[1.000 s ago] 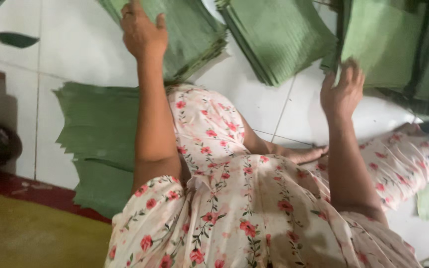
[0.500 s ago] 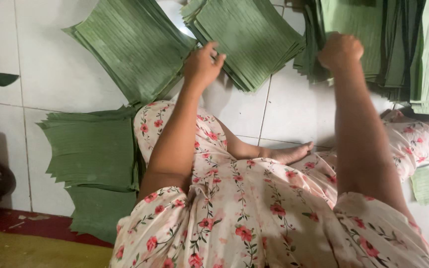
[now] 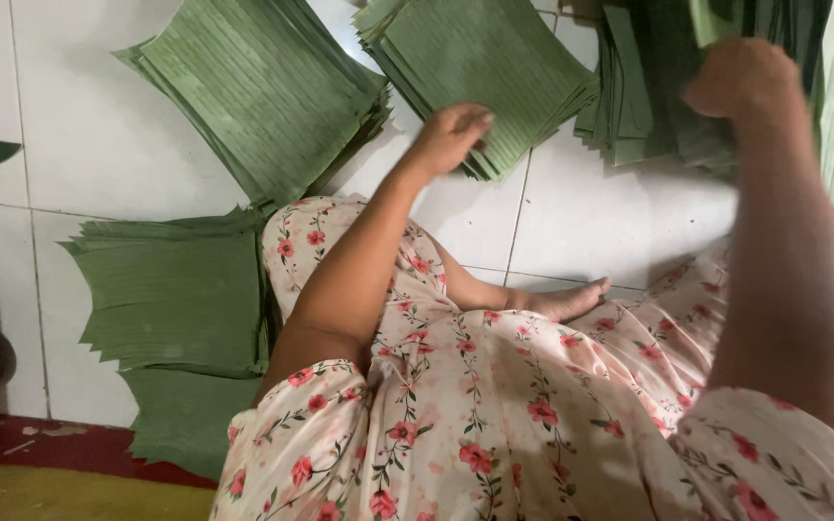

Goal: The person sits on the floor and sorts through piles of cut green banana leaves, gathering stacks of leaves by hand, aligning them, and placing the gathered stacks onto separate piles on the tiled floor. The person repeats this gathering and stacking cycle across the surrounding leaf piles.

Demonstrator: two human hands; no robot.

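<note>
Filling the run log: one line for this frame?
left hand: on middle stack of cut green banana-leaf sheets | right hand: fist in dark leaf pile | white tiled floor

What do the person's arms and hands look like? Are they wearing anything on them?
Both arms are bare from the short sleeves down. The sleeves belong to a cream dress printed with small red-pink flowers and green leaves. The left hand and the right hand wear no gloves. No rings, bracelets or watch show, though the right hand is a bit blurred.
</note>
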